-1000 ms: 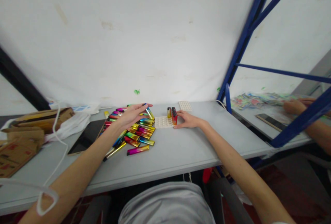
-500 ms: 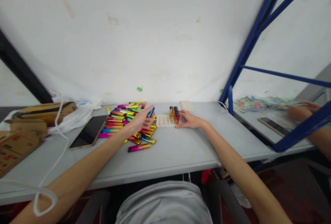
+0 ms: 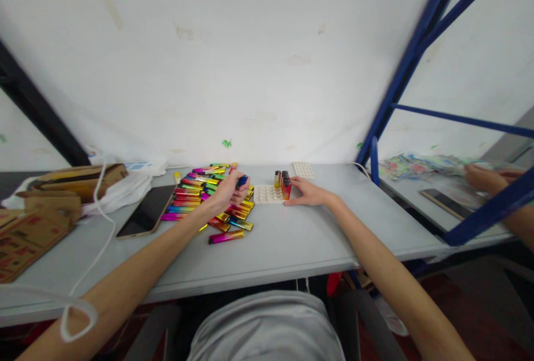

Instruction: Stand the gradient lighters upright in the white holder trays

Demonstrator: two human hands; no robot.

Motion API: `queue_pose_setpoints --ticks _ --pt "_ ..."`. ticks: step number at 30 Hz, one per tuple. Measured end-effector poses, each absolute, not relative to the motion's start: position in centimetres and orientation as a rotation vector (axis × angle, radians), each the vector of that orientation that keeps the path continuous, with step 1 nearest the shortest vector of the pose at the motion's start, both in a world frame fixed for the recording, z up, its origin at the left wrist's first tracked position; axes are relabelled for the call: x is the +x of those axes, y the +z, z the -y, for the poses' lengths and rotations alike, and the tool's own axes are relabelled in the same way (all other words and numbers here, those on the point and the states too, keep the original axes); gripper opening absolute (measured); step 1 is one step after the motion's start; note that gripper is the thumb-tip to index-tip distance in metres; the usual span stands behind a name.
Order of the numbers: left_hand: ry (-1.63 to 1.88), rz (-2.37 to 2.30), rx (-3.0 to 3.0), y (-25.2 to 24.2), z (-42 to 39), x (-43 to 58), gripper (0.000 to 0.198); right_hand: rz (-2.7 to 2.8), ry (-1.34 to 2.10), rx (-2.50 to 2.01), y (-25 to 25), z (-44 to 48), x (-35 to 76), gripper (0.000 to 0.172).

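Observation:
My left hand [image 3: 231,189], its fingers closed, grips a blue lighter [image 3: 242,182] just left of the white tray with holes [image 3: 267,194]. Under and around that hand lies a pile of shiny, multicoloured lighters [image 3: 186,201]. Several lighters stand upright at the tray's right end, among them a yellow one [image 3: 277,180] and a red one [image 3: 286,189]. My right hand [image 3: 306,191] holds the tray's right end, thumb at the near corner and fingers beside the standing lighters. Its fingertips are partly hidden.
A second white tray [image 3: 303,169] lies near the wall. On the left are a phone [image 3: 146,212], a white cable [image 3: 98,199] and cardboard boxes [image 3: 45,216]. Beyond the blue frame [image 3: 400,80] on the right, another person's hands [image 3: 486,178] work above a second phone [image 3: 446,203].
The blue lighter in my left hand has turned, so more of its dark end shows. My right hand stays at the tray. The view has shifted slightly.

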State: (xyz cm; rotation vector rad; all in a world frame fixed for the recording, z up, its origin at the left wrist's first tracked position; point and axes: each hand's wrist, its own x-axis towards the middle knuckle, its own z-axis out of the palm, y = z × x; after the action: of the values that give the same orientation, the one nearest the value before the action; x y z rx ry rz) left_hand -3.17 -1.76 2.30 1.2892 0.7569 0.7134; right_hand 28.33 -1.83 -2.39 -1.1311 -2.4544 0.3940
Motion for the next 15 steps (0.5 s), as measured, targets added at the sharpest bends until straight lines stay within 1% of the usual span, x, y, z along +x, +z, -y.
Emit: queue_pose_setpoints --ticks 5,10,15 --pt "0.746 -0.811 1.261 1.79 1.27 -3.13 0.043 2.458 0.385 -1.110 -2.27 1.92 28.25 0.070" --pt "0.732 -0.855 1.206 1.83 1.27 -2.89 0.044 2.460 0.385 -1.149 -2.27 1.87 28.27 0.074" --pt "0.814 -0.813 1.404 2.56 1.81 -2.27 0.031 2.463 0.387 -1.172 -2.27 1.87 28.26 0.077"
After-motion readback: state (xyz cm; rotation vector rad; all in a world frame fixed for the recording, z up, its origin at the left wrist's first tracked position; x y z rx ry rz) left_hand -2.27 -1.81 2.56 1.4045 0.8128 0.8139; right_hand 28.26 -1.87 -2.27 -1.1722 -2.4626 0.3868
